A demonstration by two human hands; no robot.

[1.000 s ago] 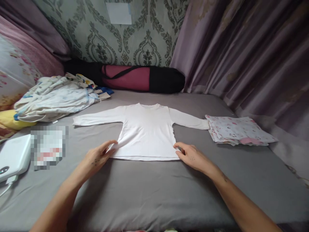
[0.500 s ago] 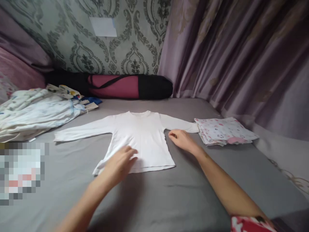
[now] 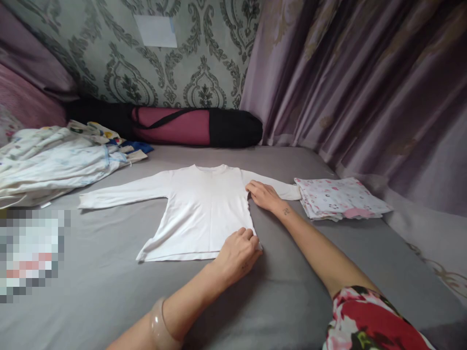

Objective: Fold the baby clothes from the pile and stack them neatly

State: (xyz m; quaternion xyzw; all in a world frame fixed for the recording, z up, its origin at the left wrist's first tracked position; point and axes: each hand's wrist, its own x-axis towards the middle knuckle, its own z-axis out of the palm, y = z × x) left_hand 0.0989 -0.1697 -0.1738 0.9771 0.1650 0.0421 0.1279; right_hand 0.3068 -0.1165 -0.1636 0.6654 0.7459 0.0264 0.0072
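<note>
A white long-sleeved shirt (image 3: 204, 209) lies spread flat on the grey bed sheet (image 3: 299, 291), its neckline away from me and both sleeves stretched out sideways. My left hand (image 3: 241, 248), with a bangle on its wrist, is closed at the shirt's lower right corner and pinches the hem there. At the right underarm, where sleeve meets side seam, my right hand (image 3: 263, 195) has its fingers closed on the fabric. The fingertips of both hands are partly hidden.
Folded floral cloth (image 3: 343, 197) lies at the right sleeve's cuff. A heap of pale printed clothes (image 3: 54, 158) is at the left. Along the patterned wall rests a long maroon and black bag (image 3: 175, 127). A purple curtain (image 3: 328, 82) hangs at the right. A blurred-out patch covers something at lower left.
My left hand has moved right across the shirt to its lower right corner and closed there. My right hand has shifted slightly up and left onto the underarm seam.
</note>
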